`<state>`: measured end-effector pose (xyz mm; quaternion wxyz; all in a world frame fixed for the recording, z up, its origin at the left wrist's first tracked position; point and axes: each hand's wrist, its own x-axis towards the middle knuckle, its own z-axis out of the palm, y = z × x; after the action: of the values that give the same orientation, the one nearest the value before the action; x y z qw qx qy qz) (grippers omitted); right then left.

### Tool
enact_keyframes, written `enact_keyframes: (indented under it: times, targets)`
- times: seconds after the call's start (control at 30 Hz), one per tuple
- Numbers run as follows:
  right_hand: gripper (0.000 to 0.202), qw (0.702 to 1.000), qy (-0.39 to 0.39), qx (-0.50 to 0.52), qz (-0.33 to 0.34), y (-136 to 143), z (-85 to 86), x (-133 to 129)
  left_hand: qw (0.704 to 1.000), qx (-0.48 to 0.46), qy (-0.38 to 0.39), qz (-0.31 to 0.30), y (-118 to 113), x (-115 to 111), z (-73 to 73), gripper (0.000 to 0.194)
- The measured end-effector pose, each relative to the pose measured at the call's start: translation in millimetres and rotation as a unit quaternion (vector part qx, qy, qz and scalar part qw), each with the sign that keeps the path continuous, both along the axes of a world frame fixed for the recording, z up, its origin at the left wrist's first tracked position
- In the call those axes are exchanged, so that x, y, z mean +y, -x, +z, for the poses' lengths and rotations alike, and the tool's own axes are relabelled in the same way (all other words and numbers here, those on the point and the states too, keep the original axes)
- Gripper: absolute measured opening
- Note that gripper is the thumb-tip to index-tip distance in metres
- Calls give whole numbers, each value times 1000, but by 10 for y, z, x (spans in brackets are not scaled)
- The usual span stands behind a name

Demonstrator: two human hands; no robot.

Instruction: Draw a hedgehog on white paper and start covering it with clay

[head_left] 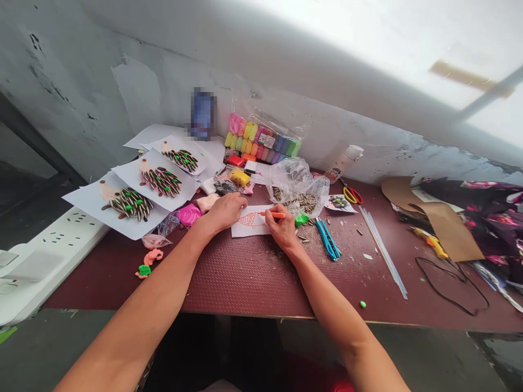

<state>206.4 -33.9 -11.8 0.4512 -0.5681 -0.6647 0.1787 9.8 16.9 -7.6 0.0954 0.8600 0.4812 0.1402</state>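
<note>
My right hand [281, 226] is closed round an orange marker [276, 215], its tip over a small white sheet [241, 231]. Orange lines form a rounded, patterned shape [250, 219] on that sheet. My left hand [229, 211] lies at the sheet's upper left edge, fingers bent down; whether they pinch anything cannot be made out. A teal cutter [327, 239] is just right of my right hand, near a green clay piece [301, 220] and a clear bag of striped seeds [304, 202].
Seed-covered hedgehog pictures [131, 204] overlap at the left beside a white power strip [61, 245]. Clay packs [261, 139] lean on the wall. At the right are red-yellow scissors [352, 195], clear sticks [384, 253] and a yellow glue gun [435, 244] with a cord.
</note>
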Motion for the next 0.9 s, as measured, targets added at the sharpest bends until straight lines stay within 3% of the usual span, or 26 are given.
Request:
enact_keyframes:
  times: [0.9]
  targets:
    - [25,1000,9,-9,-4,1,-31,9,1000,-3,4,1,-2,-2,6,29]
